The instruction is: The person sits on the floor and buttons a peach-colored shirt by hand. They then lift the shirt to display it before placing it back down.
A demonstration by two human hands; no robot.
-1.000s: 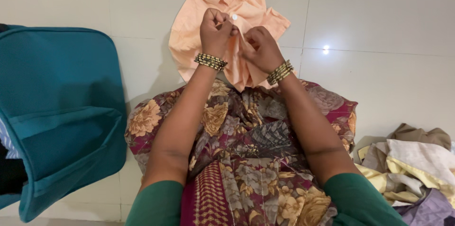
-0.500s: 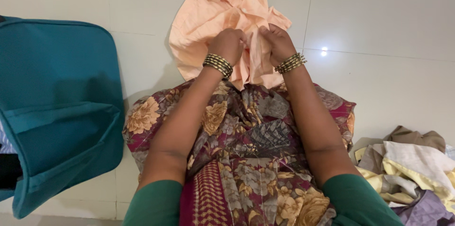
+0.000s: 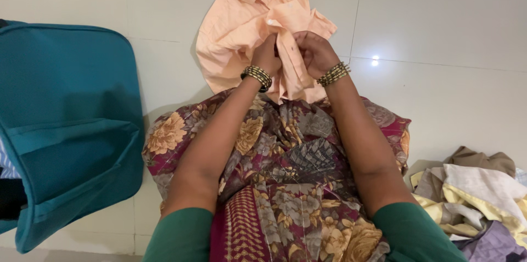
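Floor: I see pale glossy tiles (image 3: 450, 15) across the whole upper frame, with a small glare spot right of centre.

Teal bag: a large open fabric bag or case (image 3: 66, 124) fills the left edge, its flap hanging toward the lower left.

Floral garment: the wearer's maroon and gold patterned cloth (image 3: 285, 185) covers the lap, lower centre.

Cloth pile: a heap of cream, yellow, tan and lilac fabrics (image 3: 472, 196) sits at lower right, well apart from the hands.

Peach shirt: a short-sleeved collared shirt (image 3: 241, 26) lies spread on the tiles at top centre, collar away from me, hem drawn up onto the lap.

Handling: I judge it light, soft and limp; it will sag and crease wherever it is not supported. The front placket edge, stiffer from the doubled cloth and the small white buttons, looks the surest place to pinch.

Left hand: my left hand (image 3: 267, 56) is closed narrowly on the shirt's front edge, just left of the fold, fingertips hidden in the cloth.

Right hand: my right hand (image 3: 314, 53) pinches the facing edge, thumb and fingers drawn tight, nearly touching the left.

Bangles: gold and dark beaded bangles (image 3: 257, 77) ring both wrists.
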